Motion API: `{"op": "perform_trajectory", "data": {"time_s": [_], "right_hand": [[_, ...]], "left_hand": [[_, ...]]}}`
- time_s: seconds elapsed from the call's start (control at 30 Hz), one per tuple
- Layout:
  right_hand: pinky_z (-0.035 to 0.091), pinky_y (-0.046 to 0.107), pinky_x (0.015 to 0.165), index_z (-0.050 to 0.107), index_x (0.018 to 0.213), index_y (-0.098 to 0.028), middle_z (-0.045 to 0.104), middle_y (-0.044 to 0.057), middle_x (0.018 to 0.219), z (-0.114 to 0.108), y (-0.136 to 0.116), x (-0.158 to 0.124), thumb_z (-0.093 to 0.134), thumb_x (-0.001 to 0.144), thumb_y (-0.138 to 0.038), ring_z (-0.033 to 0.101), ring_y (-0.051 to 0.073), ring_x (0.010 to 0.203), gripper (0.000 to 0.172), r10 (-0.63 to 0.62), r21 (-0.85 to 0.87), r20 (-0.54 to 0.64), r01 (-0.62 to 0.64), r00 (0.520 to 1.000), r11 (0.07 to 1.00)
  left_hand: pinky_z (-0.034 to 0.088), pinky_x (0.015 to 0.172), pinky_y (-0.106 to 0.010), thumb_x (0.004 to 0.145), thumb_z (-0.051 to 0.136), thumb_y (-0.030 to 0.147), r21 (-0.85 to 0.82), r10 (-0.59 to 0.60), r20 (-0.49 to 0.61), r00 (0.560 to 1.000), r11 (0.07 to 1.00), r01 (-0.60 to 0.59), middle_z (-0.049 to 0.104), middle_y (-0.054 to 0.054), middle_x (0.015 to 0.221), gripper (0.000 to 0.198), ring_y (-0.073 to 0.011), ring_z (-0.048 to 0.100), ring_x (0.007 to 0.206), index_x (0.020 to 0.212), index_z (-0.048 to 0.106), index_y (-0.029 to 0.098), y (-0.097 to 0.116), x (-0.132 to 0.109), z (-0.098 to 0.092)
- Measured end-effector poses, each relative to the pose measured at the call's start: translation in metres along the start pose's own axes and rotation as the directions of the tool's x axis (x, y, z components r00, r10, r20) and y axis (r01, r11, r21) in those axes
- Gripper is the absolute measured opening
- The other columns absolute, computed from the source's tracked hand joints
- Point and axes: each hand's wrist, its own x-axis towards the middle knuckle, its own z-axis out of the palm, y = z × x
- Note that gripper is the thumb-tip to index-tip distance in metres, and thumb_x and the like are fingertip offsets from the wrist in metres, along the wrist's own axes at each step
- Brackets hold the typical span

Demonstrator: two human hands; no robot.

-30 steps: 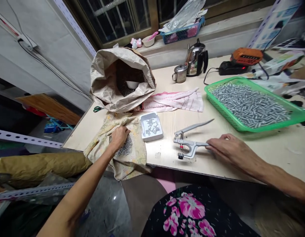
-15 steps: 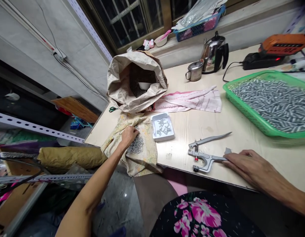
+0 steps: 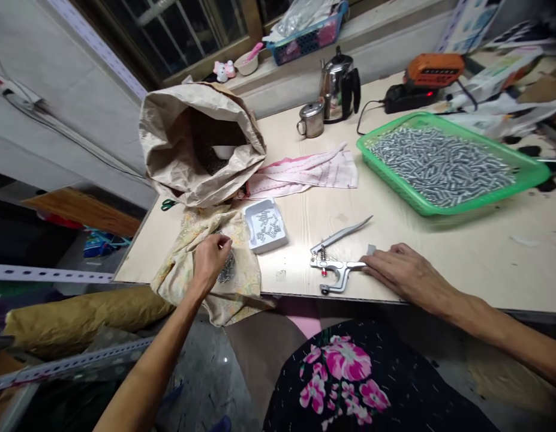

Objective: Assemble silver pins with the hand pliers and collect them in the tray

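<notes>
- Pale wooden table (image 3: 298,222) set below a barred window (image 3: 183,36), with a wrapped brown roll (image 3: 89,315) on the far left, lower than the tabletop.
- Green-handled scissors (image 3: 168,204) beside an open paper sack (image 3: 167,132), a white scoop (image 3: 224,152) inside its mouth.
- Left hand (image 3: 209,263) over a patterned cloth (image 3: 239,297) that hangs past the table edge; thumb and forefinger are drawn together at the tips, near a heap of small metal pieces (image 3: 227,270). I cannot tell whether a piece is pinched there.
- Shallow pale tray (image 3: 280,239) just beside the cloth, with similar pieces scattered in it.
- Pink-and-white towel (image 3: 313,171) behind, then a lidded steel cup (image 3: 312,123) and a kettle (image 3: 336,90).
- Hand pliers (image 3: 343,266) near the front edge, upper handle raised.
- Right hand (image 3: 401,273), fingers closed around the pliers' lower handle.
- Green basket (image 3: 428,207) full of metal cylinders, behind the right hand; an orange battery (image 3: 433,70) beyond.
</notes>
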Motion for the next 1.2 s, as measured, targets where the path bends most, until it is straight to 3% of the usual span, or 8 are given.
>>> {"op": "perform_trajectory", "data": {"time_s": [0.07,0.17,0.27,0.33,0.53,0.8,1.2], "right_hand": [[0.032,0.032,0.072,0.062,0.102,-0.017,0.062,0.001,0.080,-0.003,-0.001,0.002,0.042,0.104,-0.025,0.049,0.015,0.066,0.022,-0.001,-0.040,0.007,0.001,1.000,0.999],[0.030,0.032,0.070,0.063,0.102,-0.017,0.062,0.001,0.078,-0.007,-0.005,0.004,0.043,0.103,-0.021,0.049,0.014,0.066,0.020,-0.005,-0.111,-0.021,0.003,1.000,0.994],[0.029,0.032,0.071,0.063,0.103,-0.017,0.064,0.001,0.078,-0.014,-0.011,0.005,0.044,0.101,-0.014,0.049,0.014,0.067,0.019,-0.016,-0.163,-0.080,0.002,0.997,0.987],[0.030,0.032,0.072,0.064,0.103,-0.018,0.066,0.001,0.078,-0.018,-0.016,0.006,0.042,0.100,-0.011,0.049,0.014,0.068,0.023,-0.014,-0.185,-0.100,-0.005,0.995,0.983],[0.031,0.033,0.075,0.066,0.101,-0.022,0.065,0.001,0.075,-0.023,-0.024,0.009,0.038,0.102,-0.013,0.049,0.015,0.070,0.029,0.066,-0.139,-0.096,-0.079,0.993,0.987],[0.029,0.034,0.082,0.065,0.091,-0.021,0.066,0.001,0.080,-0.017,-0.020,0.010,0.041,0.103,-0.020,0.048,0.016,0.074,0.028,0.078,-0.149,-0.098,-0.092,0.992,0.985],[0.027,0.036,0.084,0.068,0.090,-0.020,0.064,0.003,0.082,-0.009,-0.013,0.011,0.046,0.102,-0.026,0.047,0.019,0.081,0.025,0.067,-0.133,-0.072,-0.076,0.995,0.988]], "left_hand": [[0.048,0.070,-0.027,0.081,0.061,0.036,-0.280,-0.017,0.038,0.999,0.960,0.027,0.073,-0.005,0.080,0.025,-0.0185,0.064,0.071,0.088,0.074,0.016,0.025,-0.024,-0.002],[0.047,0.060,-0.024,0.077,0.065,0.043,-0.607,0.021,0.209,0.978,0.787,0.113,0.072,-0.003,0.073,0.029,-0.0157,0.061,0.063,0.083,0.075,0.016,0.070,-0.064,0.006],[0.045,0.056,-0.023,0.075,0.070,0.044,-0.726,0.037,0.322,0.946,0.651,0.222,0.071,-0.003,0.073,0.031,-0.0136,0.059,0.060,0.083,0.075,0.015,0.107,-0.092,0.027],[0.045,0.057,-0.023,0.075,0.070,0.044,-0.749,0.029,0.370,0.928,0.600,0.280,0.070,-0.003,0.071,0.031,-0.0130,0.058,0.060,0.083,0.075,0.015,0.120,-0.101,0.043],[0.048,0.065,-0.024,0.076,0.070,0.044,-0.744,0.019,0.401,0.916,0.590,0.313,0.072,-0.006,0.078,0.030,-0.0166,0.063,0.072,0.082,0.075,0.015,0.130,-0.105,0.070],[0.044,0.064,-0.025,0.074,0.069,0.045,-0.654,0.052,0.437,0.898,0.704,0.277,0.071,-0.006,0.075,0.032,-0.0161,0.061,0.070,0.077,0.074,0.014,0.136,-0.097,0.070],[0.035,0.051,-0.022,0.070,0.067,0.052,-0.586,0.093,0.533,0.841,0.758,0.287,0.066,-0.003,0.063,0.041,-0.0122,0.052,0.056,0.074,0.074,0.013,0.132,-0.081,0.073]]}}
